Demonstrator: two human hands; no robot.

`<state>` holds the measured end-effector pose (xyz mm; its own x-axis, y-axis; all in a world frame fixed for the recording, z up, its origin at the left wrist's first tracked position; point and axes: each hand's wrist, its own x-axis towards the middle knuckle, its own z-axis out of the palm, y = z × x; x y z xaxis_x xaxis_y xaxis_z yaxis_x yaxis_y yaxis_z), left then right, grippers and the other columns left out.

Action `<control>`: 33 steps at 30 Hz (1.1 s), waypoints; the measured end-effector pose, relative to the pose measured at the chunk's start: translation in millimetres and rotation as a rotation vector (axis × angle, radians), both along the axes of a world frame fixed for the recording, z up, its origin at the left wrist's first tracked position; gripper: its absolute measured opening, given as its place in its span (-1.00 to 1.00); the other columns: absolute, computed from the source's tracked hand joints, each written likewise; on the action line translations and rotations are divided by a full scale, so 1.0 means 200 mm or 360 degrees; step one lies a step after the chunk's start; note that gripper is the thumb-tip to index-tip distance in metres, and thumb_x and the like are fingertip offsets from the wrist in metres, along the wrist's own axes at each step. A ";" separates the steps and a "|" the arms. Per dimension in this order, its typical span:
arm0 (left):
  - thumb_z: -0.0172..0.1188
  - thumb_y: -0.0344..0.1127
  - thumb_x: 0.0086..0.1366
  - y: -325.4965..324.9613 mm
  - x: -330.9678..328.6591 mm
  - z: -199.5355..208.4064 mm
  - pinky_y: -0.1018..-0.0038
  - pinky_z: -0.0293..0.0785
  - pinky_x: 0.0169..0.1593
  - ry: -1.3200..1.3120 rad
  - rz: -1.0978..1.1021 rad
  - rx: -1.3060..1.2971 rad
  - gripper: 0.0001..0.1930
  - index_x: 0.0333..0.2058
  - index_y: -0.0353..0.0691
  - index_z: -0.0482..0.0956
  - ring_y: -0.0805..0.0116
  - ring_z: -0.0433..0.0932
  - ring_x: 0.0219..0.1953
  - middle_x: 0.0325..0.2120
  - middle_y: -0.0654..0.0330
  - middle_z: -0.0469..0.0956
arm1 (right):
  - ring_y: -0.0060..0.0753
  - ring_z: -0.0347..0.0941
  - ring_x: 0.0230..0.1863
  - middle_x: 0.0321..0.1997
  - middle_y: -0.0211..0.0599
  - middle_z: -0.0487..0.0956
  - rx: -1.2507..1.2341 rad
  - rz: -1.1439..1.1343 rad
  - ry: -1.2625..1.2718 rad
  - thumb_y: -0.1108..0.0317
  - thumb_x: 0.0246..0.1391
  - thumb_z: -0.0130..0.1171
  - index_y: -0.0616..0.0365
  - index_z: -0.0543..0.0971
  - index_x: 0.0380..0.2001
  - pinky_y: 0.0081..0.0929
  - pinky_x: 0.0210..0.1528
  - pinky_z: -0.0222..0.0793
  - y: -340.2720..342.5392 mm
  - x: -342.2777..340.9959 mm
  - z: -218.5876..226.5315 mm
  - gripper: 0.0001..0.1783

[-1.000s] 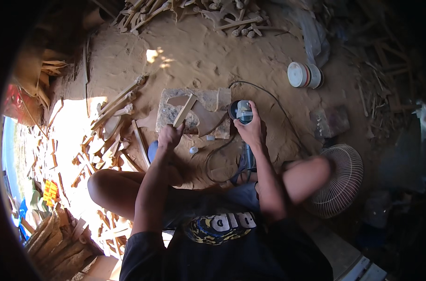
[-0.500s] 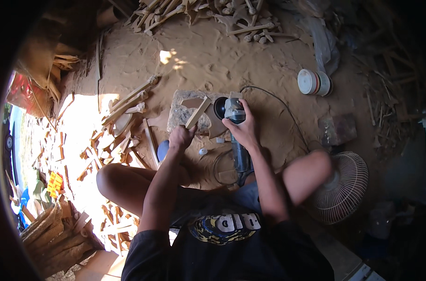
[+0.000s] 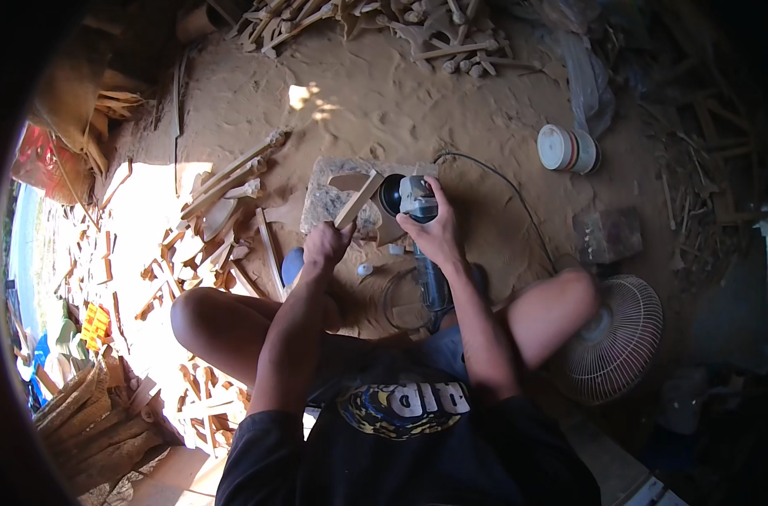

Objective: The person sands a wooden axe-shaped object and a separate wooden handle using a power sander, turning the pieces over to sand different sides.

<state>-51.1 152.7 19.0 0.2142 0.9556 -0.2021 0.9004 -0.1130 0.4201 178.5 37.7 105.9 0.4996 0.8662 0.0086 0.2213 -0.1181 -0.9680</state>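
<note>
My left hand (image 3: 326, 244) is closed round the lower end of a pale, straight-edged strip (image 3: 358, 199), of wood or bone, I cannot tell which. The strip slants up and to the right over a rough stone block (image 3: 320, 190). My right hand (image 3: 437, 232) grips the head of an angle grinder (image 3: 433, 282), whose body points down toward my lap. Its dark round disc (image 3: 390, 194) faces the strip's right side, close to or touching its upper part. Beneath the strip, a flat brown piece (image 3: 344, 180) lies on the block.
Long bone-like pieces (image 3: 232, 181) lie in a heap at left, with another pile (image 3: 451, 38) at the far side. A cord (image 3: 519, 198) curves over the sandy ground right of the grinder. A white tub (image 3: 557, 149) and a fan (image 3: 616, 337) stand at right.
The grinder's disc has shifted slightly left, nearer the strip. The strip's upper end has moved up a little. Both hands keep their holds.
</note>
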 end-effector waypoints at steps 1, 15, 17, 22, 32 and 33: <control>0.33 0.45 0.27 0.00 -0.01 0.00 -0.06 0.66 -0.08 0.0007 -0.0030 0.0007 -0.26 -0.42 -0.30 0.66 -0.29 0.72 -0.29 -0.41 -0.22 0.70 | -0.10 0.59 0.25 0.27 0.08 0.60 -0.0034 -0.0026 -0.0012 0.33 -0.07 0.59 0.29 0.34 0.46 -0.23 0.34 0.48 0.00 0.00 -0.01 0.02; 0.24 0.45 0.32 0.01 0.01 0.12 -0.05 0.64 0.09 0.0033 -0.0003 -0.0207 -0.21 -0.18 -0.36 0.79 -0.31 0.72 -0.04 -0.20 -0.35 0.71 | -0.15 0.57 0.24 0.23 0.07 0.60 -0.0034 -0.0154 0.0027 0.24 -0.02 0.59 0.35 0.33 0.45 -0.24 0.34 0.46 -0.07 0.00 -0.02 0.02; 0.23 0.46 0.33 0.00 0.05 0.15 -0.06 0.63 0.11 0.0038 -0.0081 -0.0296 -0.20 -0.21 -0.37 0.79 -0.32 0.71 -0.01 -0.20 -0.36 0.71 | -0.14 0.57 0.24 0.23 0.07 0.60 -0.0057 -0.0154 0.0040 0.22 -0.02 0.59 0.36 0.33 0.45 -0.23 0.34 0.47 -0.09 0.02 -0.04 0.03; 0.20 0.47 0.34 0.01 0.00 0.09 -0.07 0.64 0.08 0.0002 -0.0024 -0.0166 -0.19 -0.25 -0.39 0.78 -0.34 0.72 -0.05 -0.25 -0.37 0.71 | -0.01 0.57 0.30 0.31 0.13 0.58 -0.0210 -0.0024 -0.0012 0.21 -0.03 0.57 0.23 0.34 0.47 -0.20 0.35 0.46 -0.11 -0.02 0.00 0.02; 0.24 0.46 0.32 0.00 -0.02 0.05 -0.06 0.66 0.02 0.0032 -0.0053 -0.0155 -0.20 -0.28 -0.39 0.77 -0.31 0.74 -0.12 -0.30 -0.36 0.71 | -0.15 0.56 0.27 0.28 0.08 0.59 -0.0212 -0.0120 -0.0323 0.44 -0.01 0.46 0.23 0.33 0.48 -0.24 0.35 0.44 -0.15 0.01 -0.08 -0.05; 0.24 0.46 0.32 0.00 -0.01 0.05 -0.06 0.66 0.02 0.0029 -0.0063 -0.0109 -0.20 -0.28 -0.39 0.77 -0.31 0.74 -0.13 -0.29 -0.35 0.71 | -0.15 0.56 0.27 0.28 0.08 0.59 -0.0207 -0.0123 -0.0327 0.44 -0.01 0.46 0.23 0.33 0.48 -0.24 0.35 0.44 -0.15 0.02 -0.08 -0.05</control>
